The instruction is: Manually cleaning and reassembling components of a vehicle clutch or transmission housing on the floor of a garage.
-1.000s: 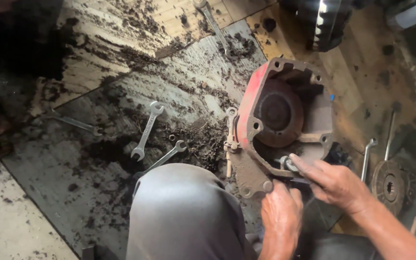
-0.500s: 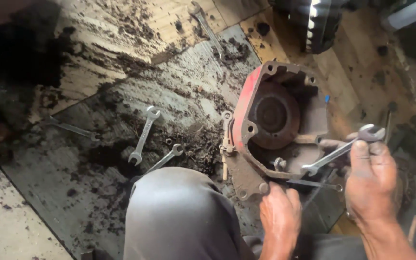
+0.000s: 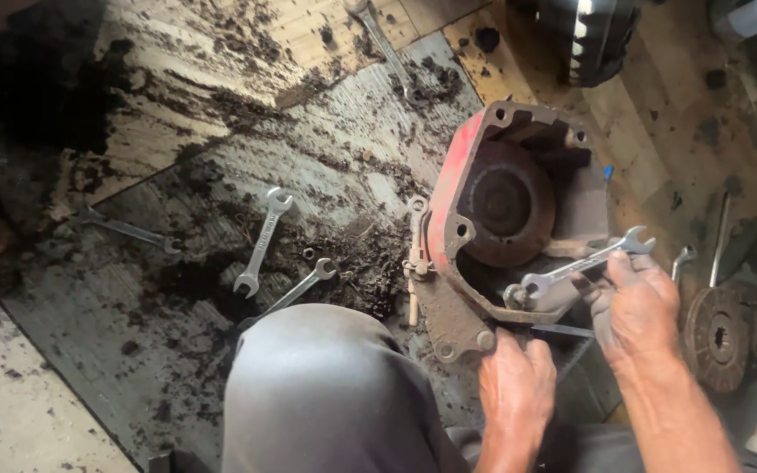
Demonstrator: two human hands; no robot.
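A greasy red-and-grey cast metal housing [image 3: 508,208] stands on the dirty floor in front of my knee [image 3: 335,394]. My right hand [image 3: 633,307] grips a silver combination spanner [image 3: 584,263], whose ring end sits on a bolt at the housing's lower right rim. My left hand [image 3: 514,390] rests on the housing's lower edge, fingers curled against the metal, holding it steady.
Two loose spanners [image 3: 260,241] [image 3: 300,285] lie on the dark mat to the left, another [image 3: 124,229] farther left, one [image 3: 383,44] at the top. A rusty disc [image 3: 720,337] lies at right, a black-and-white wheel-like part [image 3: 589,35] at the top. Clumps of dirt cover the mat.
My right hand swung the spanner's free end up and to the right, then slightly back towards the housing. My left hand stayed on the lower edge.
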